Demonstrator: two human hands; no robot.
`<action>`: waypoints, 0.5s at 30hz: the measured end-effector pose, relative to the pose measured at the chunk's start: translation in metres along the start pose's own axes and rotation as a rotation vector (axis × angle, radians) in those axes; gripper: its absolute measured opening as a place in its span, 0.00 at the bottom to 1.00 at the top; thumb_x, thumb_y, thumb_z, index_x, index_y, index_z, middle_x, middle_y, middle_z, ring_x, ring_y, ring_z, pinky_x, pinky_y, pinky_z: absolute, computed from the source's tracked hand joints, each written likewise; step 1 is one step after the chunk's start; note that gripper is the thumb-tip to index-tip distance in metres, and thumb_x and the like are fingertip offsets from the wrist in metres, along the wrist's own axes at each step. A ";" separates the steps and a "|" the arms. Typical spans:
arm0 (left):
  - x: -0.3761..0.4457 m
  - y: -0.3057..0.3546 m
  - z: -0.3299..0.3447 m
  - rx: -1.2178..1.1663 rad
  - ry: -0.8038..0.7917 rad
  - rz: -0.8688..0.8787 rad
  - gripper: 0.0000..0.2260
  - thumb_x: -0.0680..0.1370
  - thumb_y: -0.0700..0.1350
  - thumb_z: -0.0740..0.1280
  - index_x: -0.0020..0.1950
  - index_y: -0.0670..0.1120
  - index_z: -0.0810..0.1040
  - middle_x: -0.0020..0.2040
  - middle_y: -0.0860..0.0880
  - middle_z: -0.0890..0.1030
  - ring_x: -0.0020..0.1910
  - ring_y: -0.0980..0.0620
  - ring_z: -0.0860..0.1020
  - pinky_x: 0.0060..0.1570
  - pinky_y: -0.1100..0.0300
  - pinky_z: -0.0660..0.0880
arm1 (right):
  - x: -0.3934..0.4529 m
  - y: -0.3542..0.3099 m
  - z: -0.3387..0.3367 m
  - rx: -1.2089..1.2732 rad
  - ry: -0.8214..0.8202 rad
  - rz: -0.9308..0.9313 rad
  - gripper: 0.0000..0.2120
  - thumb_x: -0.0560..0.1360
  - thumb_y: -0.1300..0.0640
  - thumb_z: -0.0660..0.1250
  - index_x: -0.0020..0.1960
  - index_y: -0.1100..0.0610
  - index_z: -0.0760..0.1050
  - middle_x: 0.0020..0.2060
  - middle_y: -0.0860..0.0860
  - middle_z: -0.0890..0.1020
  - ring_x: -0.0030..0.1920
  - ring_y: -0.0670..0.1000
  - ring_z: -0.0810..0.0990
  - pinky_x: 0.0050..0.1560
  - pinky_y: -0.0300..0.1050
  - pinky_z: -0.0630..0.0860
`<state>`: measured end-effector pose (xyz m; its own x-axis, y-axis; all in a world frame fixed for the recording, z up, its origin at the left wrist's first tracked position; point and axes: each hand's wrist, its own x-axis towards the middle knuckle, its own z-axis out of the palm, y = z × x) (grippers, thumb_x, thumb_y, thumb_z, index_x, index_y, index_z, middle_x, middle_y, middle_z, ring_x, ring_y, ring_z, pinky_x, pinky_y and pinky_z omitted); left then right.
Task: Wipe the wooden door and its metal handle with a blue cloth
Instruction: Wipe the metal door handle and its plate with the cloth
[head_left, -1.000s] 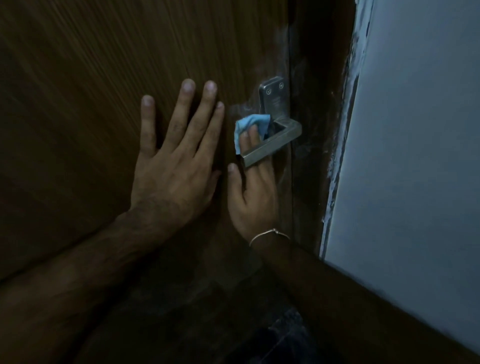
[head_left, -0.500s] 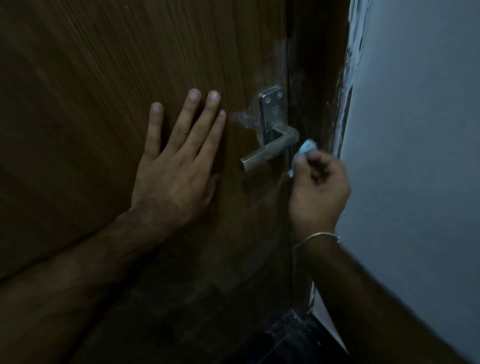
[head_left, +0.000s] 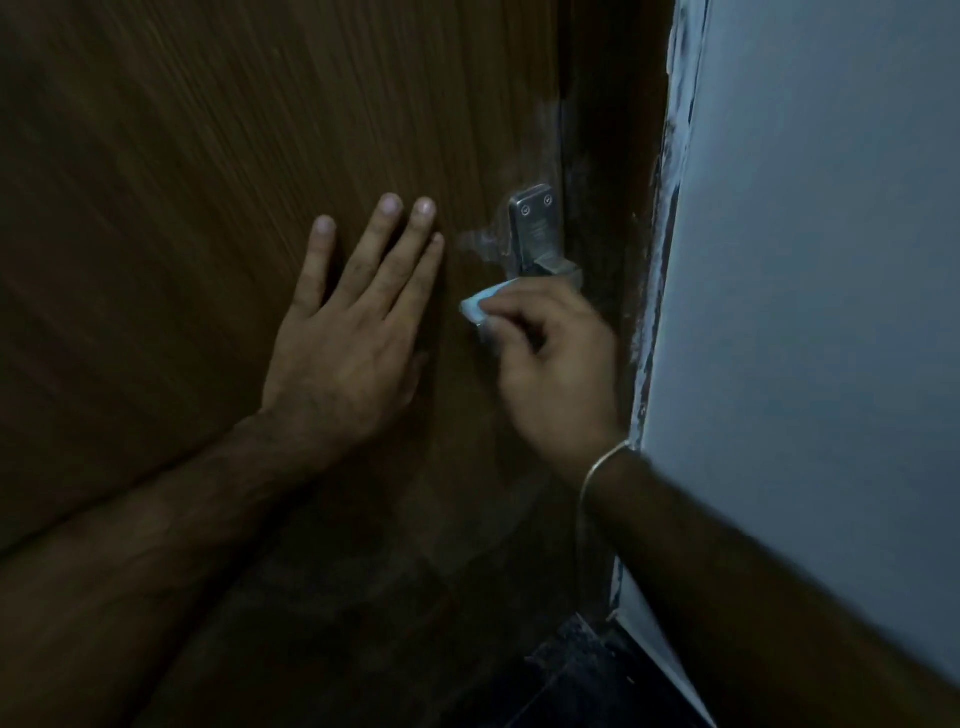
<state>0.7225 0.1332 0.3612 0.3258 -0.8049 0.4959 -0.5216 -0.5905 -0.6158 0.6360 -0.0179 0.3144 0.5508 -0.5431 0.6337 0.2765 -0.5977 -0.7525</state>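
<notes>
**Operator:** While the blue cloth (head_left: 480, 305) sits bunched over the lever of the metal handle (head_left: 537, 244), what do you want from this step?

**Guide:** You have the cloth pinched in your right hand (head_left: 556, 364), fingers curled shut around it, with the lever itself covered by hand and cloth. Only the backplate with its two screws shows above. Draw the cloth along the lever's full length, then turn it over the underside; I judge that face is easy to miss. Finish on the backplate and around the screw heads.

**Operator:** And the left hand (head_left: 345, 332)?

**Guide:** It lies flat on the wooden door (head_left: 208, 182), fingers spread, holding nothing, just beside the handle. Keep it pressed there so the door does not swing as you push on the lever.

**Operator:** Anything around the handle to mind?

**Guide:** A pale smear (head_left: 480, 241) marks the wood left of the backplate; wipe it once the metal is done. The dark door frame (head_left: 608, 156) stands close on the right, and beyond it the grey wall (head_left: 831, 260) with a ragged paint edge (head_left: 670, 182). Clearance between lever and frame looks tight, so keep your knuckles in. Your bracelet (head_left: 602, 460) could scratch the wood if the wrist drops.
</notes>
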 end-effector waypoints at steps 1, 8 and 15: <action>0.000 0.000 -0.001 -0.011 0.006 0.000 0.41 0.74 0.51 0.68 0.82 0.40 0.55 0.83 0.42 0.49 0.82 0.43 0.46 0.76 0.43 0.34 | -0.006 -0.003 0.004 0.009 -0.020 -0.038 0.07 0.74 0.65 0.69 0.49 0.57 0.82 0.48 0.46 0.80 0.50 0.38 0.77 0.54 0.29 0.74; 0.000 0.003 -0.002 -0.032 -0.003 -0.007 0.38 0.75 0.54 0.64 0.81 0.39 0.57 0.83 0.42 0.51 0.82 0.42 0.47 0.76 0.44 0.33 | -0.012 -0.010 0.008 0.125 0.065 0.044 0.07 0.72 0.69 0.69 0.47 0.61 0.81 0.49 0.51 0.80 0.51 0.42 0.78 0.55 0.33 0.76; 0.000 0.000 -0.003 -0.048 -0.019 0.010 0.39 0.74 0.55 0.64 0.81 0.39 0.56 0.83 0.41 0.49 0.82 0.42 0.45 0.76 0.44 0.32 | 0.034 -0.009 -0.047 0.066 0.177 0.109 0.06 0.73 0.62 0.71 0.50 0.56 0.81 0.48 0.47 0.81 0.46 0.38 0.78 0.46 0.22 0.71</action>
<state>0.7200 0.1332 0.3632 0.3350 -0.8121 0.4779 -0.5623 -0.5792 -0.5902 0.6155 -0.0586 0.3511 0.4353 -0.7005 0.5655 0.2769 -0.4935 -0.8245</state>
